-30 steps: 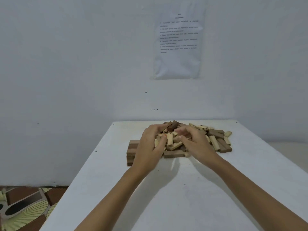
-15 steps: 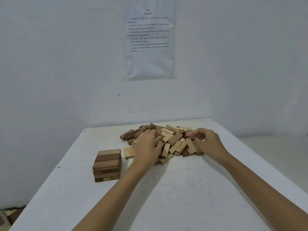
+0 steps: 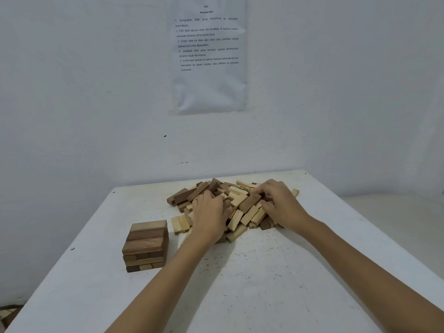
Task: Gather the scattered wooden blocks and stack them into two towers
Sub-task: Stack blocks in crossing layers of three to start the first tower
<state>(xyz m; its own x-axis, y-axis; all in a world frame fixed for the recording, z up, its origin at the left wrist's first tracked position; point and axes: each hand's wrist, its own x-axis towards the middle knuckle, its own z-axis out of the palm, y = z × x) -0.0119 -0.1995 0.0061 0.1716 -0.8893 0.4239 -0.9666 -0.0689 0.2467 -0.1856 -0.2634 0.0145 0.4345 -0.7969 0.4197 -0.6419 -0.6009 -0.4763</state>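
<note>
Right hand (image 3: 281,205) has crept in from the right edge of the pile onto its top since half a second ago, while the left hand (image 3: 209,213) has hardly shifted. I read that as raking the blocks together, with the gathering not yet finished. Nearest, two bare forearms run up from the bottom edge across the white table (image 3: 264,284). Left of centre stands one started tower (image 3: 146,246), three blocks across its top and about four layers as far as its side shows. No second tower is begun, so I judge the task to be in its early part. Near it to the right and a little farther off, at mid-frame, lies one loose pile of blocks (image 3: 247,203), light and dark, several dozen by the look and too overlapped to count truly. The left hand lies palm down on its near left side, fingers bent into the blocks; the right arches over the upper right, fingers curled. Whether either actually grips a block I cannot tell. Farthest, one printed sheet (image 3: 209,56) hangs on the wall at top centre.
</note>
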